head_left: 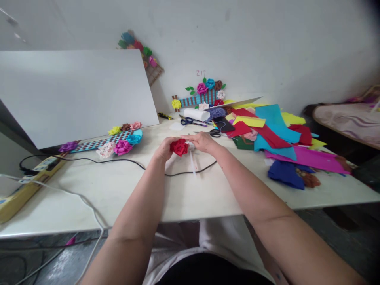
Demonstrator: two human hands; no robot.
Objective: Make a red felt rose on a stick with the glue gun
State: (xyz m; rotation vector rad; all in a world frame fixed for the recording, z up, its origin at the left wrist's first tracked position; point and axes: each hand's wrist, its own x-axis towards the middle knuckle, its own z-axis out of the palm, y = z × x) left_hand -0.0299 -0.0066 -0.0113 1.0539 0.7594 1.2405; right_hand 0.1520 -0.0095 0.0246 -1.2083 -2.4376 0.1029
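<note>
Clamped with the left hand (165,148) on the red flower (179,147); right hand (203,141) arched over from the other side, exact hold hidden, so cannot tell whether closed on anything. Flower between both, nearer the left, round, without clear long axis; white stick (192,162) below the right hand, long axis running toward the near edge of the table (204,198). Counted: one flower in hand, one stick; beyond the grip, two scissors (215,133), one cutter (165,116); left of it, one guitar (101,142).
</note>
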